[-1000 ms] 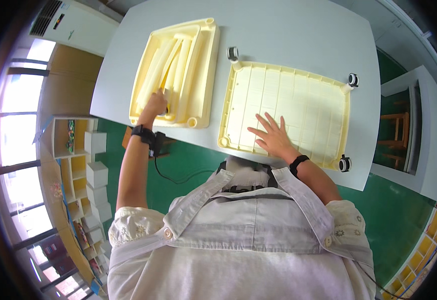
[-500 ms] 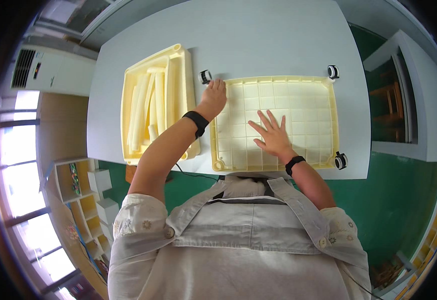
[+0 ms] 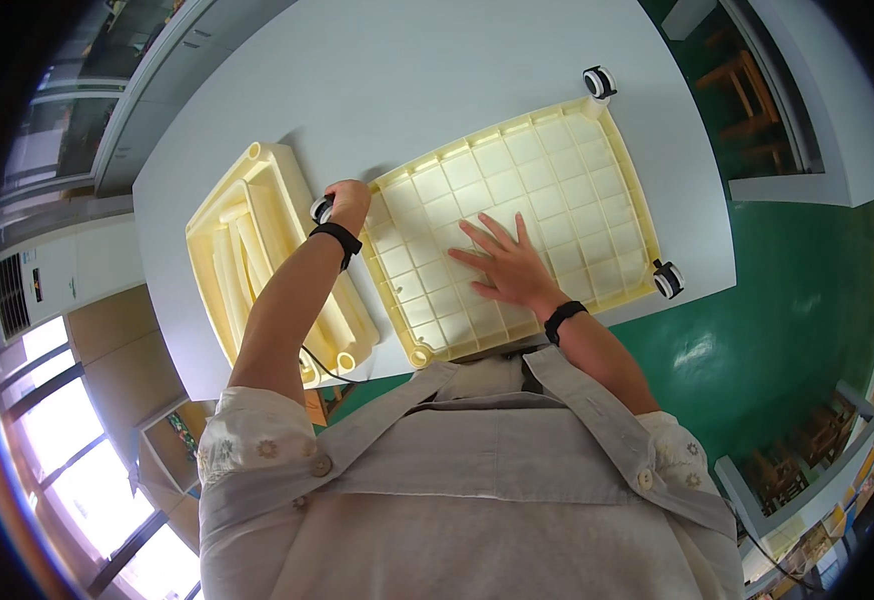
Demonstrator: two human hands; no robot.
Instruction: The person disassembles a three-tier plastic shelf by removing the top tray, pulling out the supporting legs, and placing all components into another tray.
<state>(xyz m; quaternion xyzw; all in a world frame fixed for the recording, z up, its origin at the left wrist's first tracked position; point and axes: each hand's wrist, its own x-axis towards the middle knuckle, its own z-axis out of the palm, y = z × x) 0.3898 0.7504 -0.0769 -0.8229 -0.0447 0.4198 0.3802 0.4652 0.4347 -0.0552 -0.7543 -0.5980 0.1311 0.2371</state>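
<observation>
A pale yellow rectangular tray (image 3: 582,215) lies on the table with its gridded, ribbed face upward. My right hand (image 3: 512,268) rests flat on this grid near the middle, fingers spread. At the far left corner, my left hand (image 3: 351,204) is closed around a black-and-white caster wheel (image 3: 321,210); the fingers partly hide the wheel and the corner. Another caster (image 3: 600,82) sticks out from the far right corner, and a third caster (image 3: 668,279) sits at the near right corner. The near left corner shows a round socket (image 3: 420,356) with no wheel in it.
Left of the gridded tray stands a second yellow tray (image 3: 342,312) holding several pale tubes (image 3: 242,245), partly behind my left forearm. A dark cable (image 3: 322,368) hangs at the near edge of the grey table (image 3: 437,85). White cabinets (image 3: 817,190) stand beyond the right side.
The view has turned, so table and trays appear tilted, their right side farther away. My left hand has closed more fully around the caster; my right hand stays spread on the grid.
</observation>
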